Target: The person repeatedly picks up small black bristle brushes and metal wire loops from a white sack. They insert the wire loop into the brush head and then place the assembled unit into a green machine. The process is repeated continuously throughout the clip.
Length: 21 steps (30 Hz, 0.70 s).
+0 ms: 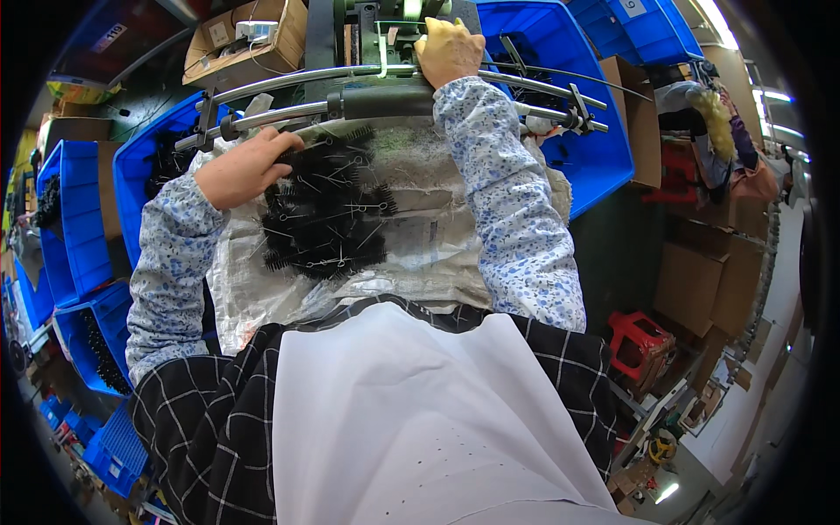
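A pile of black bristle brushes (328,206) with thin twisted-wire stems, some ending in loops, lies on a pale woven sheet (420,254) in front of me. My left hand (249,166) is at the pile's upper left edge, thumb and fingers bent but apart, with nothing visible between them. Farther forward, my right hand (451,52) is closed at the machine (407,39), just beyond its metal rods. Whatever is in its fingers is hidden. Beside that hand, a thin pale upright piece (382,52) shows at the machine.
Two metal rods (306,77) with clamps cross in front of the machine. Blue bins stand to the left (131,166) and right (604,140), with black brushes in them. A cardboard box (280,52) sits at the far left, and a red stool (639,341) is at right.
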{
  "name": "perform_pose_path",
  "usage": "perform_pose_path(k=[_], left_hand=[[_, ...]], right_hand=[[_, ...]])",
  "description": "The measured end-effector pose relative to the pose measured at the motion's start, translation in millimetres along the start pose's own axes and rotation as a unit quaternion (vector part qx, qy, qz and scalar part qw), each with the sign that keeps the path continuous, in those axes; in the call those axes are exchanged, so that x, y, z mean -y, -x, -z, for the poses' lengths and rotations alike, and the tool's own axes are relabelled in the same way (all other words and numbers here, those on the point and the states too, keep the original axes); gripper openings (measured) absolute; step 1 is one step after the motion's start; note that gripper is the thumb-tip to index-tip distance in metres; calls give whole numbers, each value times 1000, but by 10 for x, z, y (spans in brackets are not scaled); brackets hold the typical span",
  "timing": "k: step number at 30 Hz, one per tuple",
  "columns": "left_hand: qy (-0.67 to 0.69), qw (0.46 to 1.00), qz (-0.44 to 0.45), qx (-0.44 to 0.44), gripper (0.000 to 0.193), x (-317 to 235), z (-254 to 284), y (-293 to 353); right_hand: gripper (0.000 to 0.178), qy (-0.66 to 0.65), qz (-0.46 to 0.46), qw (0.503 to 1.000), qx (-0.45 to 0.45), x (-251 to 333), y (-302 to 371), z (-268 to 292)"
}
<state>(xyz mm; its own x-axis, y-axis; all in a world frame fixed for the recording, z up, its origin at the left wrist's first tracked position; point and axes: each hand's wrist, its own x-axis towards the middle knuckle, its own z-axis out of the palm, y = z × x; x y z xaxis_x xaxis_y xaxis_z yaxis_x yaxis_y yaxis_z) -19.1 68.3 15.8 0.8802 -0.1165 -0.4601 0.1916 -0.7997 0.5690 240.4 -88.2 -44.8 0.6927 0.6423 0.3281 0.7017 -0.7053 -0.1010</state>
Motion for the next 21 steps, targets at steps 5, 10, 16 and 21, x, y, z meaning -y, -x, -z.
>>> perform_pose_path(k=[5, 10, 16, 21], left_hand=[[27, 991, -46, -122, 27, -154, 145, 137], [69, 974, -110, -188, 28, -270, 276, 106], [47, 952, -204, -223, 31, -344, 233, -124], [62, 952, -195, -227, 27, -400, 155, -251]], right_hand=[[35, 16, -16, 1000, 17, -361, 20, 75], [27, -64, -28, 997, 24, -745, -88, 18], [24, 43, 22, 996, 79, -1017, -268, 106], [28, 158, -43, 978, -132, -1357, -126, 723]])
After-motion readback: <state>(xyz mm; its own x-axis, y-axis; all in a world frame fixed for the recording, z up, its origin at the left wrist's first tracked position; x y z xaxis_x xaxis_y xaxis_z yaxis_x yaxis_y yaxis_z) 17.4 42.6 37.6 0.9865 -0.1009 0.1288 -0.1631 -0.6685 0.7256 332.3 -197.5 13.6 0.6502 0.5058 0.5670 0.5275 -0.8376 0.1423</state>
